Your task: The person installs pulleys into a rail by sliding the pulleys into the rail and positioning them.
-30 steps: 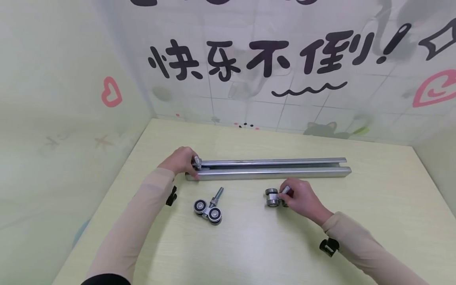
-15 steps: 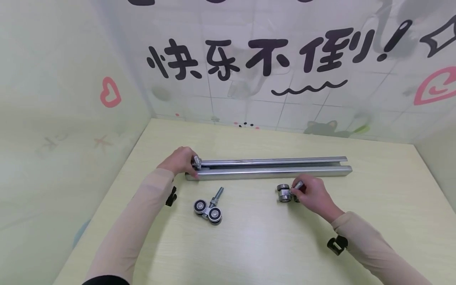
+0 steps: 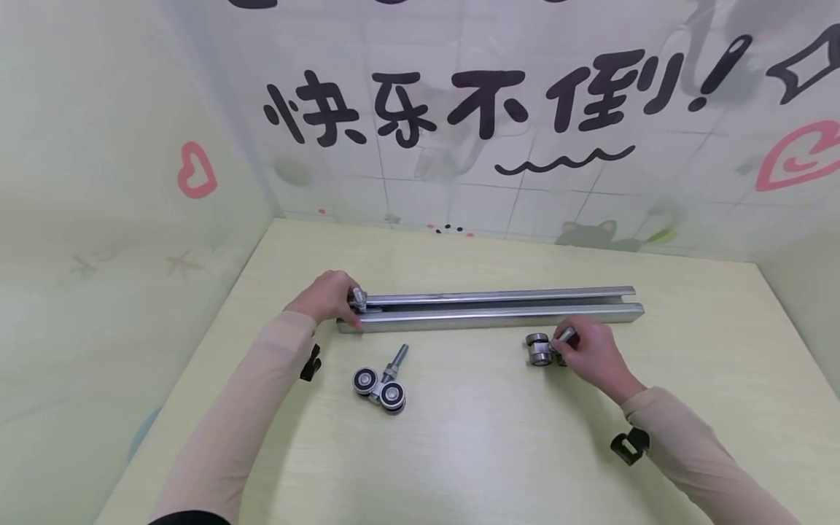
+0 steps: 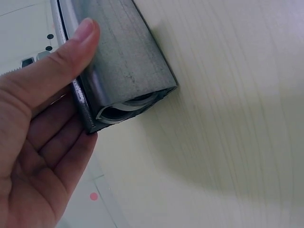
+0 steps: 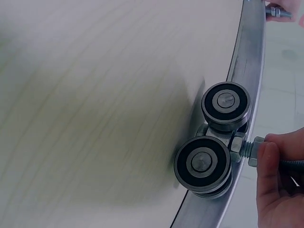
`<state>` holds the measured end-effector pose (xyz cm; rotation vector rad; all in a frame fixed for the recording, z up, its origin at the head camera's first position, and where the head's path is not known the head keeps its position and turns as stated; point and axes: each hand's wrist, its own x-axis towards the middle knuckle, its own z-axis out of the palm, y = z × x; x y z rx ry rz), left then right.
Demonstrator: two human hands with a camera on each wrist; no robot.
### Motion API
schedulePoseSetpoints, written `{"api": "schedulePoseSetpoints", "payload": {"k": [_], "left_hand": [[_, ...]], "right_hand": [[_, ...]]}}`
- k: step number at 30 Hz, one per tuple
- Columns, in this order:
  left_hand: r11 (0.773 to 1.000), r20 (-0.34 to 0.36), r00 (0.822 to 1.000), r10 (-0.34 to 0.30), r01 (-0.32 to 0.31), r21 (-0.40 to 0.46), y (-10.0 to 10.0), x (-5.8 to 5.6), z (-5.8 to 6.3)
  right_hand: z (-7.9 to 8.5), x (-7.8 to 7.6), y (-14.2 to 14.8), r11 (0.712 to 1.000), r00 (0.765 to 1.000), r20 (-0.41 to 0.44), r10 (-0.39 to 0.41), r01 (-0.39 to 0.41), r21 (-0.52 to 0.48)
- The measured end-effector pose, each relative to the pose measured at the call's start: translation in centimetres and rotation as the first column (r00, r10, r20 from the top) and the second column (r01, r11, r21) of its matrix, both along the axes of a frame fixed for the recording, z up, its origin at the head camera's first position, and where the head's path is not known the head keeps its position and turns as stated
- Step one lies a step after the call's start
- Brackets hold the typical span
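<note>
My left hand grips the left end of a slotted metal rail lying along the table. In the left wrist view the thumb presses the rail's side and the other fingers sit behind it. A threaded bolt sticks up from the slot beside that hand; a rounded part shows inside the rail's end. Nearer the rail's right end, my right hand pinches the bolt of a roller trolley. Its black-sealed wheels overlap the rail in the right wrist view.
Another roller trolley lies on the table in front of the rail's left part, bolt pointing back. Behind the pale wooden table stands a printed wall sheet; side panels rise at left and right.
My right hand has moved right along the rail's front, carrying the roller trolley, and slightly back toward the rail. My left hand stays at the rail's end. The view has shifted slightly.
</note>
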<state>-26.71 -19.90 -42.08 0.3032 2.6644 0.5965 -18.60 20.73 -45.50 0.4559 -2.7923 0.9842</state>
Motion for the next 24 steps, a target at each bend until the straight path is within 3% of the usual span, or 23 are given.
{"api": "schedulePoseSetpoints", "payload": {"k": [9, 24], "left_hand": [[1.000, -0.009, 1.000, -0.012, 0.012, 0.004, -0.2, 0.1, 0.2], [1.000, 0.012, 1.000, 0.003, -0.003, 0.003, 0.1, 0.2, 0.2]], "right_hand": [[0.2, -0.3, 1.1, 0.999, 0.999, 0.029, -0.046, 0.045, 0.020], [0.5, -0.6, 3.1, 0.993, 0.994, 0.005, -0.109, 0.109, 0.033]]}}
